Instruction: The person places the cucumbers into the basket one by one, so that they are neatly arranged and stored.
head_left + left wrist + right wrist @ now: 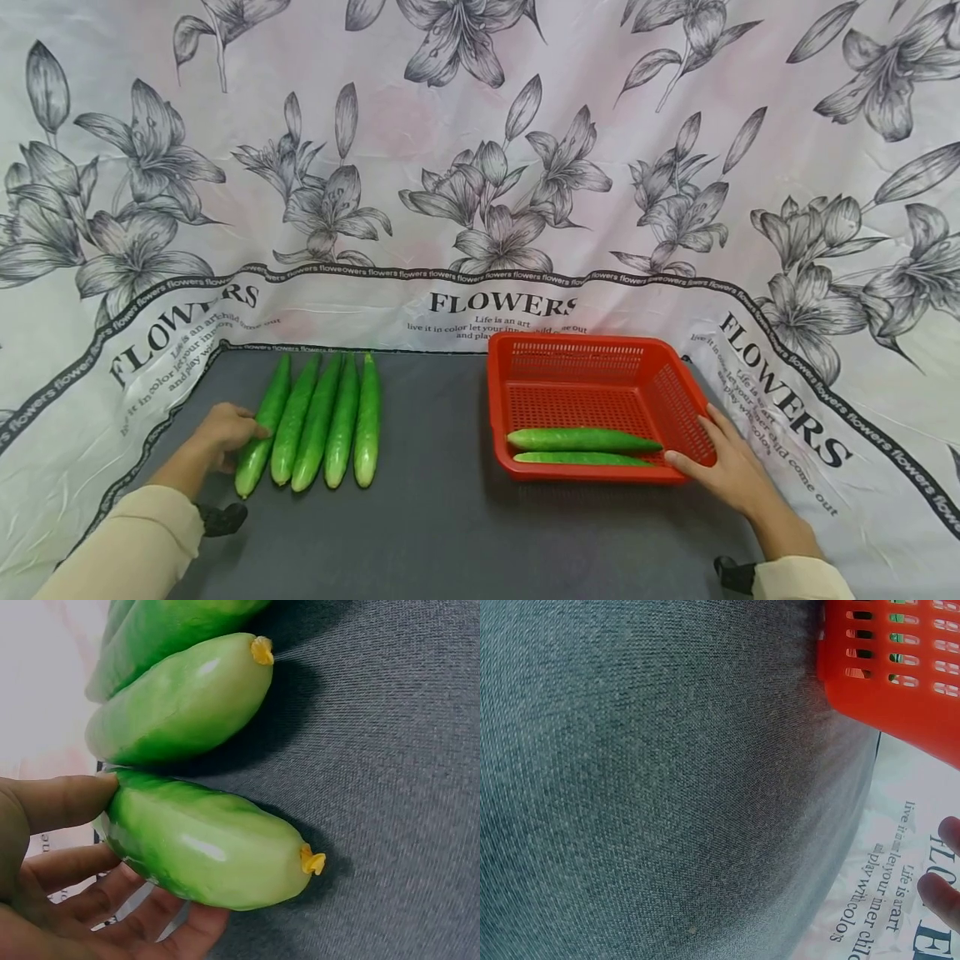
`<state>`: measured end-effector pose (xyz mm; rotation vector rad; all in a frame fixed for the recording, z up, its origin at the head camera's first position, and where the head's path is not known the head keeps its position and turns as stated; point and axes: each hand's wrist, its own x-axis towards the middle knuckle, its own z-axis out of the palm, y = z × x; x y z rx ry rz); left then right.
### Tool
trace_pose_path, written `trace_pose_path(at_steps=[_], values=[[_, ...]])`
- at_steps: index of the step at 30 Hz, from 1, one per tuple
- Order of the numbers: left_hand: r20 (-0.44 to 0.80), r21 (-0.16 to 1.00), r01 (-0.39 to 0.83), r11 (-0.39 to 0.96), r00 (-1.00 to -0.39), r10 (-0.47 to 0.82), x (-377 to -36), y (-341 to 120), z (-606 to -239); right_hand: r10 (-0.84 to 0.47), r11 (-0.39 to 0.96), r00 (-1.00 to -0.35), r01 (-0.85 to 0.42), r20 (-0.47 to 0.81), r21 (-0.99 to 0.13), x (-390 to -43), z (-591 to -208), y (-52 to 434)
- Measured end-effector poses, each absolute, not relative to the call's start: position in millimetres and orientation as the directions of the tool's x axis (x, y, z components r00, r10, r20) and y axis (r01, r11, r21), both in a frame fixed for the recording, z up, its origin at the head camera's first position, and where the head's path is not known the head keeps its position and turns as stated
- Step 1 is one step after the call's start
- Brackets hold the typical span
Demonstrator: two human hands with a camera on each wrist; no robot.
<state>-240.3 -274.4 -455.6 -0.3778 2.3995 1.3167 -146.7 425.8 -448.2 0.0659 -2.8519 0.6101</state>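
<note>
My left hand point(223, 435) grips the leftmost cucumber point(264, 433) in the head view. The left wrist view shows its thumb on one side of that cucumber point(214, 847) and the fingers around the other; the end with a yellow blossom tip stays uncovered. Beside it, several more green cucumbers point(327, 425) lie in a row. At the right, my right hand point(738, 468) rests against the right front corner of a red plastic basket point(592, 473), fingers extended. Two cucumbers point(581, 439) lie crosswise along the front inside the basket. Only two fingertips point(939, 894) of that hand show in the right wrist view.
A dark grey cloth point(427, 533) covers the table under the cucumbers and the basket. White fabric printed with flowers and lettering point(495, 304) hangs behind and along both sides. Between the cucumber row and the basket lies a stretch of grey cloth.
</note>
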Motion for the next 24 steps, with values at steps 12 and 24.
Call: trace_pose_path(at_steps=[12,24], values=[[-0.449,0.776,-0.402,0.487,-0.893,-0.023,-238,-284,-436,-0.002,0.913,-0.971,-0.099,0.238,-0.397,-147,-450,425],[-0.441,0.825,-0.359,0.436,-0.892,0.101,-237,-273,-388,-0.004,0.913,-0.976,-0.093,0.218,-0.398,-146,-443,422]])
